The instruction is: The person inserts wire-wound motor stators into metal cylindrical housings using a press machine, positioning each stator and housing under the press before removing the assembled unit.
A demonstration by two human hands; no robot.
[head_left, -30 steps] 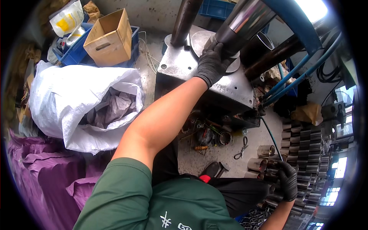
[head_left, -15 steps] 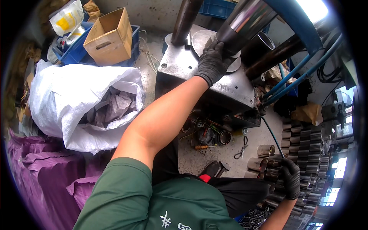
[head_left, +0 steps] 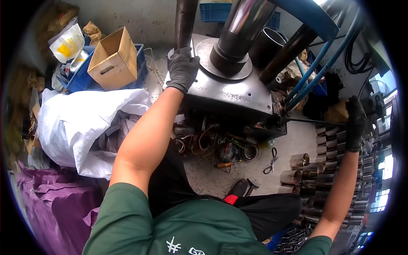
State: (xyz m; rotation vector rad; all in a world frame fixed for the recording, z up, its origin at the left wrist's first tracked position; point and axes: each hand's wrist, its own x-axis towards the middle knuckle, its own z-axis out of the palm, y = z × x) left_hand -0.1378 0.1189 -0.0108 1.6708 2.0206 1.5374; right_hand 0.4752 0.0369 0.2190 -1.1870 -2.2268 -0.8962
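Observation:
My left hand (head_left: pixel 182 70), in a dark glove, is closed at the foot of the left steel column (head_left: pixel 185 23) of a press. Its fingers appear wrapped round a thin upright metal rod (head_left: pixel 192 47); the grip is partly hidden. Beside it, the thick shiny ram (head_left: pixel 244 25) ends in a dark cylindrical piece (head_left: pixel 229 63) on a round plate (head_left: pixel 203 53) of the steel press bed (head_left: pixel 225 93). Far to the right, my gloved right hand (head_left: pixel 355 123) is closed round the end of a dark lever (head_left: pixel 316 122) coming from the press's side.
A white woven sack (head_left: pixel 76 123) and purple sacking (head_left: pixel 55 204) lie left, below a cardboard box (head_left: pixel 114 61) on blue crates. Scissors (head_left: pixel 270 161) and a hammer (head_left: pixel 252 186) lie on the floor. Rows of metal sleeves (head_left: pixel 312 168) stand right. Blue hoses (head_left: pixel 312 80) run beside the press.
My left hand has moved left from the ram's lower end to the column's foot. My right hand has swung the lever up and outward. The view has shifted slightly.

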